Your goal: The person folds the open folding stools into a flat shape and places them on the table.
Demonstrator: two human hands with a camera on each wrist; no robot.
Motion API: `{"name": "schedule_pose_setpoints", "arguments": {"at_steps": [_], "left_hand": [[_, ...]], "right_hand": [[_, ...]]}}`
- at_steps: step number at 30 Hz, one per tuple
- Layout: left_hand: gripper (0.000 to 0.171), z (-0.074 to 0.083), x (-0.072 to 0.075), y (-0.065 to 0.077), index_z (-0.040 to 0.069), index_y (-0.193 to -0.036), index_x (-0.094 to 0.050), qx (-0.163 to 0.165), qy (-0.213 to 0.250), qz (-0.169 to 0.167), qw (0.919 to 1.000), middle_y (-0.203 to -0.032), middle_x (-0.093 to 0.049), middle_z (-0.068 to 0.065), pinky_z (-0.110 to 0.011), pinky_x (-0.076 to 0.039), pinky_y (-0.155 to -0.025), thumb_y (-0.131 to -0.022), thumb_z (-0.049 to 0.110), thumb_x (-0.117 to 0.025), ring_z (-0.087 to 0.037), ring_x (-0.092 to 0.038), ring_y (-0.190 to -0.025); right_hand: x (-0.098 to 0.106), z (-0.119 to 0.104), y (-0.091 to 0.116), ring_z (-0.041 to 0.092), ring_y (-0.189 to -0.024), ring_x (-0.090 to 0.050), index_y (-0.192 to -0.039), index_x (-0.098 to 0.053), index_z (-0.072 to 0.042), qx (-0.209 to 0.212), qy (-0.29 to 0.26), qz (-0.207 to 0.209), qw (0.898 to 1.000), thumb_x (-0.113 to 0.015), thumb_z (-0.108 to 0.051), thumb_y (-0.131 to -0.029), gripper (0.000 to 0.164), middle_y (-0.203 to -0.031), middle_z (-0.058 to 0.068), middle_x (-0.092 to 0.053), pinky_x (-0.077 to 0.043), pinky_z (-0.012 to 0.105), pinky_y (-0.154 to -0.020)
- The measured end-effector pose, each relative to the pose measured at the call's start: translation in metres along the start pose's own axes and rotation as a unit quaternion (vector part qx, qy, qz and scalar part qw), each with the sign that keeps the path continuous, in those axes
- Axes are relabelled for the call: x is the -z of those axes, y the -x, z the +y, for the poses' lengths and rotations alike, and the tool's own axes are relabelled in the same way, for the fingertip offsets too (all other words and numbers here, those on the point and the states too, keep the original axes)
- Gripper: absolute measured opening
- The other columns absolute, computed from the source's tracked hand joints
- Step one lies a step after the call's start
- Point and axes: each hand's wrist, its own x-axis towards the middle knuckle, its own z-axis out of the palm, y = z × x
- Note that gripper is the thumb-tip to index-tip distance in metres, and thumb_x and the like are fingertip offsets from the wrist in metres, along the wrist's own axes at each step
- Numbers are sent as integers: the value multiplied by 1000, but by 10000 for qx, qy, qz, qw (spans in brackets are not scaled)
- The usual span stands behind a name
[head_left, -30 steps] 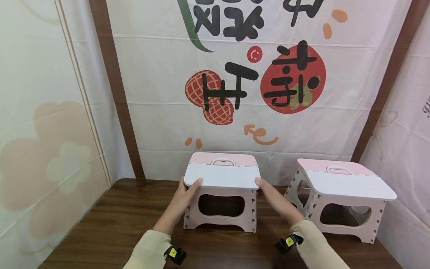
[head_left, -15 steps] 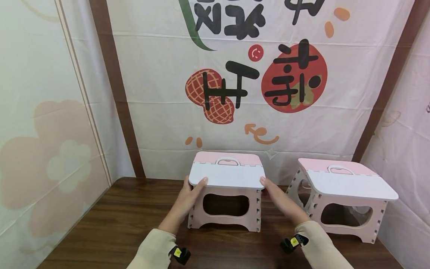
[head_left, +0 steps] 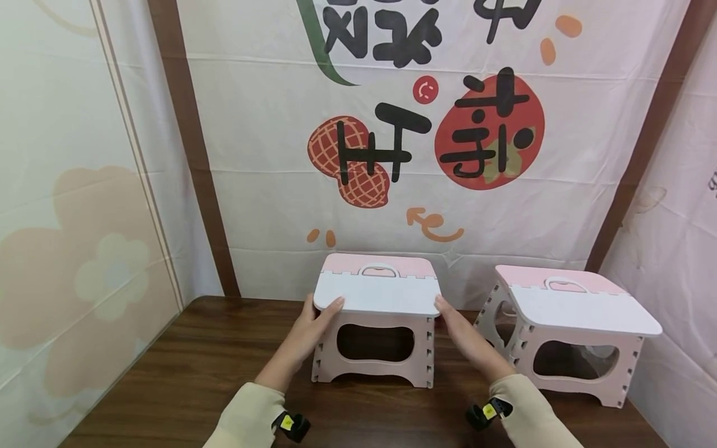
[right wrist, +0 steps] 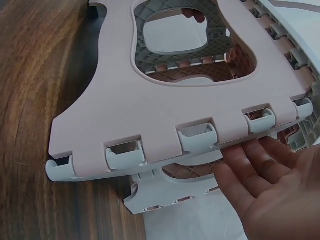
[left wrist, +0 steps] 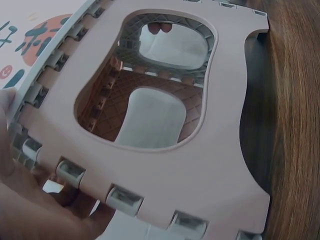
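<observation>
A pink-and-white folding step stool [head_left: 376, 295] stands unfolded on the table, its carry handle lying at the middle of the top. My left hand [head_left: 305, 330] grips the front left corner, thumb on top and the other fingers down the side. At the opposite corner my right hand [head_left: 456, 323] holds on, with its thumb at the rim. In the left wrist view, the left hand [left wrist: 25, 205] sits beside the hinged edge of the pink front panel [left wrist: 175, 175]. The right wrist view has the right fingers [right wrist: 260, 165] under the side edge.
A second, matching step stool [head_left: 582, 308] stands unfolded on the right, with something clear and crinkled behind its front opening. The dark wood table [head_left: 224, 348] ends at a printed cloth backdrop [head_left: 269, 205], and more cloth hangs at both sides.
Both hands have shifted the gripped stool slightly to the right between one second and half a second ago. Since then it has stayed nearly still, and the grip looks the same.
</observation>
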Motion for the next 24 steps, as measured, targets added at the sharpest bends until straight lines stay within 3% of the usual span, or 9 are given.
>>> {"name": "schedule_pose_setpoints", "arguments": {"at_steps": [4, 9, 14, 20, 24], "left_hand": [[77, -3, 5, 2, 15, -154, -23, -41, 34, -236, 9997, -158, -27, -22, -59, -42, -102, -98, 57, -55, -41, -36, -138], [84, -12, 12, 3, 15, -161, -13, -223, -32, -526, 9984, -160, -23, -20, -60, -36, -107, -99, 51, -57, -40, -33, -141], [81, -20, 17, 5, 13, -158, -23, -162, -433, -525, 9976, -153, -37, -20, -60, -38, -106, -97, 53, -59, -38, -41, -136], [75, -26, 19, 6, 7, -151, -36, -135, -680, -559, 9960, -145, -47, -18, -55, -45, -100, -97, 52, -60, -35, -49, -129], [76, -30, 21, 8, 2, -150, -37, -202, -921, -660, 9934, -144, -47, -19, -54, -46, -99, -97, 50, -61, -35, -49, -129]], "right_hand": [[-1, 2, 3, 28, -151, 1, -161, -3, -11, -123, 133, 72, 9998, -15, -69, -101, 84, -167, 9, -1, -5, 56, -118], [-1, 6, 11, 31, -151, -7, -161, -11, -12, -227, 206, 50, 9995, -17, -70, -101, 84, -166, 10, -9, -9, 59, -117], [-2, 12, 17, 34, -149, -18, -161, -18, -11, 33, 180, -137, 9997, -20, -58, -106, 72, -164, 13, -19, -14, 60, -116], [-5, 19, 20, 37, -147, -23, -158, -19, 0, 16, 263, -118, 9996, -27, -52, -108, 72, -162, 21, -22, -19, 58, -116], [-9, 24, 19, 37, -139, -39, -152, -37, -3, 8, 546, -61, 9985, -36, -51, -107, 65, -150, 20, -43, -31, 58, -111]]}}
